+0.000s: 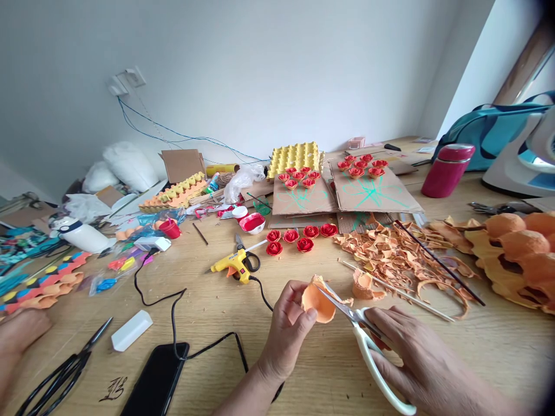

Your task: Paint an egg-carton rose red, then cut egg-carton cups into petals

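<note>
My left hand (288,329) pinches an orange egg-carton cup (319,303) between thumb and fingers. In my right hand (411,352) is a pair of scissors (368,352) with white handles. Its blades lie across the upper rim of the cup, with a thin strip hanging at the right side. Just beyond the cup are another orange carton piece (366,285) and a heap of orange carton scraps (390,254). Several red paper roses (304,245) stand on the table in front of two cardboard sheets (368,196), which carry more red roses and green drawn stems.
A yellow glue gun (232,263) with a black cord lies ahead, by black-handled scissors (251,260). At left are a black phone (156,378), large black scissors (69,370) and another person's hand (23,329). Orange egg trays (515,254) and a pink flask (448,170) stand right.
</note>
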The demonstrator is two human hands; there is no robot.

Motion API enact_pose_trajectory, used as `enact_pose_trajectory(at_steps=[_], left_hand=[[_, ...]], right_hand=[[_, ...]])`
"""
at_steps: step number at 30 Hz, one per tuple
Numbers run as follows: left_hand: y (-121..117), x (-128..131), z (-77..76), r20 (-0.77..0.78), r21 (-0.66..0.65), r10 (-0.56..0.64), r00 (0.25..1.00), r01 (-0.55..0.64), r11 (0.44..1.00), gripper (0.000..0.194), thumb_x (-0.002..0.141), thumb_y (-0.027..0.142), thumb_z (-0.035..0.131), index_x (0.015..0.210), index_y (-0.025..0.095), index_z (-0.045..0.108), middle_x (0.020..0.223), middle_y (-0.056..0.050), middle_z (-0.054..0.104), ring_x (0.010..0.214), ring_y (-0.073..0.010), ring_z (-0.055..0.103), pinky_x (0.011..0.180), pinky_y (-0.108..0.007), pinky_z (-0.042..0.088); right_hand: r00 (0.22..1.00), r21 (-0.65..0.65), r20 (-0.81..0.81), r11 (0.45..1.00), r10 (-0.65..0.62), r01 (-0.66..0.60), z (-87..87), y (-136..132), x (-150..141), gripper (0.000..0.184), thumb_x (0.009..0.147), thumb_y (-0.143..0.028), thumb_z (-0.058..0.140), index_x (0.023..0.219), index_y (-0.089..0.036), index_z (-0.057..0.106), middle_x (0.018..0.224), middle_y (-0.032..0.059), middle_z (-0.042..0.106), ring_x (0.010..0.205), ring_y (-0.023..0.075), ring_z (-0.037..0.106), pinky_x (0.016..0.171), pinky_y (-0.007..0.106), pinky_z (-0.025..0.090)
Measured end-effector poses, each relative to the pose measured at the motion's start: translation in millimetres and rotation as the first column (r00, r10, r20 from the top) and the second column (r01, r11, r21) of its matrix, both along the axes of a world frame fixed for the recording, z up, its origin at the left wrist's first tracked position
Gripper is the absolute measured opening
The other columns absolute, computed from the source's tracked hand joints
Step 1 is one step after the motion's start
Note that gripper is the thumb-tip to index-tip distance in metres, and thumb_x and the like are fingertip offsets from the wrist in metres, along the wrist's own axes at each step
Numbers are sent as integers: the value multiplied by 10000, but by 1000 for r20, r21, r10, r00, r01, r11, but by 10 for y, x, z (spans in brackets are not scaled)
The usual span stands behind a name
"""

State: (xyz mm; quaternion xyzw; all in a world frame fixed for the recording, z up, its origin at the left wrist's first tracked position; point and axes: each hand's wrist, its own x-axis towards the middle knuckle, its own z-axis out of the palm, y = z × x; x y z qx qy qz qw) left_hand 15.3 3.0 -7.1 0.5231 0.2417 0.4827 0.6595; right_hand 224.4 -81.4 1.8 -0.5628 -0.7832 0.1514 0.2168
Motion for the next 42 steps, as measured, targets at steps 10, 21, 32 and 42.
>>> enact_pose_trajectory(at_steps=[10, 21, 32, 42], left_hand=[[-39, 9, 38, -19, 49, -64, 998, 65, 997, 261, 820, 316, 736, 1015, 213, 595, 889, 11, 595, 828, -119, 505, 770, -212, 427], [0, -22, -10, 30, 23, -60, 998, 60, 998, 289, 828, 357, 726, 1079, 229, 660, 939, 0, 637, 894, -143, 556, 822, -233, 429], [-15, -20, 14, 109, -130, -47, 993, 61, 990, 308, 803, 381, 743, 1064, 242, 657, 1042, -25, 646, 886, -158, 585, 788, -254, 452], [-15, 3, -33, 52, -9, -85, 995, 85, 996, 219, 849, 347, 711, 1018, 238, 622, 896, 13, 627, 806, -121, 551, 791, -245, 430]], right_hand=[[1000, -30, -10, 1000, 7, -7, 2, 39, 14, 144, 966, -352, 498, 921, -215, 504, 905, 39, 577, 828, 198, 533, 757, 356, 452], [999, 52, 33, 998, 29, -31, 34, 6, 16, 172, 976, -333, 476, 852, -218, 506, 785, 14, 565, 700, 163, 538, 642, 296, 448], [998, 76, 38, 995, 56, -59, 67, -31, 9, 181, 993, -339, 462, 886, -209, 526, 786, 16, 587, 684, 142, 570, 634, 272, 472], [1000, 40, 4, 999, 13, -13, 8, 49, -18, 118, 970, -313, 474, 933, -211, 520, 897, 48, 591, 816, 194, 557, 755, 352, 480]])
